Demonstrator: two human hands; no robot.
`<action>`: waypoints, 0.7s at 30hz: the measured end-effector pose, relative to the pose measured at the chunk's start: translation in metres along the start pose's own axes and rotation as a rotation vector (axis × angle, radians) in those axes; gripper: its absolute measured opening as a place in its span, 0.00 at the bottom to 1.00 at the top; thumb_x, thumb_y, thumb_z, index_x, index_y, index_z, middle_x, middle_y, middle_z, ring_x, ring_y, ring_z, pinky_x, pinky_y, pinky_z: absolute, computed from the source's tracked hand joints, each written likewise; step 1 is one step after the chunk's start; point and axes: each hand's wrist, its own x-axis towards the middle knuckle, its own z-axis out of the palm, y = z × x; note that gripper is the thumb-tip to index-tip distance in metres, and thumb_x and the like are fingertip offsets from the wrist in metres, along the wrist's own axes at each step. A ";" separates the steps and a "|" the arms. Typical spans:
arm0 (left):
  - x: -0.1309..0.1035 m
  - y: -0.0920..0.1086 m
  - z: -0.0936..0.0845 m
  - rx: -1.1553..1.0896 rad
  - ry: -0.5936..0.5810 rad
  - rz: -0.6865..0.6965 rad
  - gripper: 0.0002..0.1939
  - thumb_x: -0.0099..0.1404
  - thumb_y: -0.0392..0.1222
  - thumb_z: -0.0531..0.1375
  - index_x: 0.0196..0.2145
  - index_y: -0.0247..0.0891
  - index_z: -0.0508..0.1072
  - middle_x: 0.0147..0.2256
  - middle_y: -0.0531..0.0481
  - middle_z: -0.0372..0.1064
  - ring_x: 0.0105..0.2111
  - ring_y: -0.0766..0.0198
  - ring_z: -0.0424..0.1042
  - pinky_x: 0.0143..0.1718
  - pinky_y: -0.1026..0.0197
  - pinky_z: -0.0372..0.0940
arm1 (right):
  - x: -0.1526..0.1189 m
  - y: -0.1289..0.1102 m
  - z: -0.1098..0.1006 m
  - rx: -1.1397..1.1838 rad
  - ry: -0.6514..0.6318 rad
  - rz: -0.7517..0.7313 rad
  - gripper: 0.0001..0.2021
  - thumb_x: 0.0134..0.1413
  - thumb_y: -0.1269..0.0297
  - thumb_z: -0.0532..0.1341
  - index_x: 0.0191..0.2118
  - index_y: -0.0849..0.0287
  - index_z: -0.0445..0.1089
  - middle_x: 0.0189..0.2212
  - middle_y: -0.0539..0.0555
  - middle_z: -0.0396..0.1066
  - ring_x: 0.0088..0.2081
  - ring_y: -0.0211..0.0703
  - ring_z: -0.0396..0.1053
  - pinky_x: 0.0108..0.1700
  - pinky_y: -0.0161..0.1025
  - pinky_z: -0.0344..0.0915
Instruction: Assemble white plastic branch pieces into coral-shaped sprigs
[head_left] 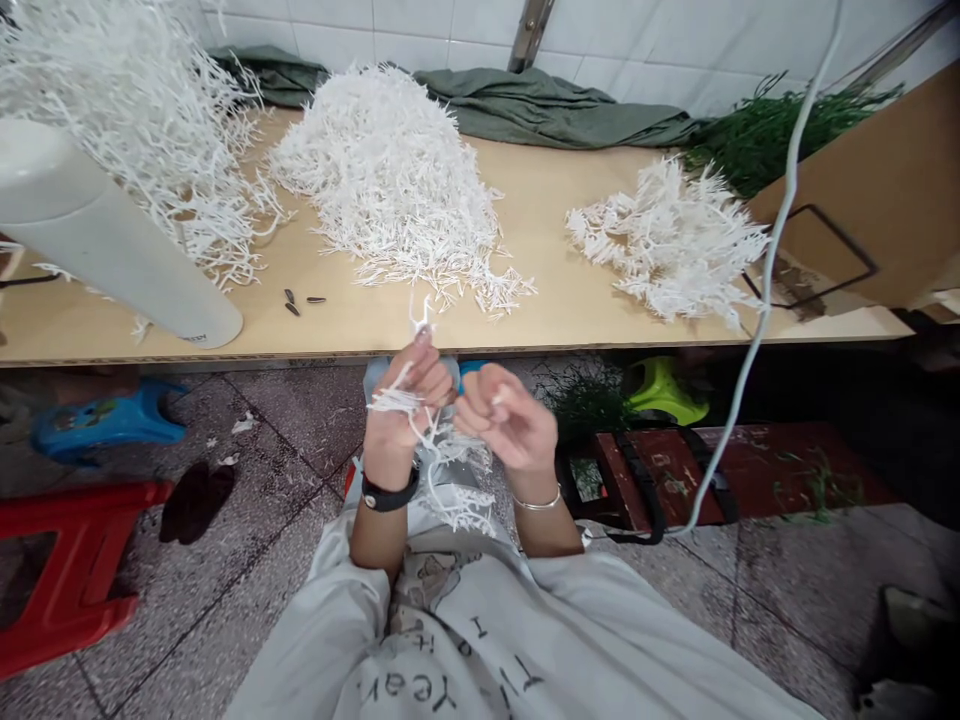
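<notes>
My left hand (405, 395) is closed around thin white branching plastic sprigs (397, 400), and one forked tip sticks up past the thumb at the table's front edge. Close beside it, my right hand (514, 420) has its fingers curled in and is slightly blurred. A small white bit shows at its fingertips, too small to name. More white sprigs (461, 505) lie on my lap below the hands. On the table beyond sits a large heap of short white sprigs (405, 170), with a smaller white pile (667, 240) to its right.
A tall pile of longer white strands (135, 130) and a white bottle (112, 250) stand at the left. Small dark seeds (292, 300) lie nearby. A pale cable (780, 220) hangs across the right side, before a cardboard box (870, 190). Stools (112, 425) stand below.
</notes>
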 end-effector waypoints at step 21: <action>0.001 -0.021 0.001 0.631 0.430 0.612 0.28 0.64 0.50 0.57 0.13 0.36 0.51 0.13 0.58 0.43 0.15 0.73 0.43 0.18 0.61 0.40 | 0.036 -0.003 -0.037 -0.976 0.142 -0.387 0.07 0.59 0.64 0.56 0.35 0.60 0.70 0.35 0.53 0.71 0.39 0.37 0.69 0.45 0.39 0.64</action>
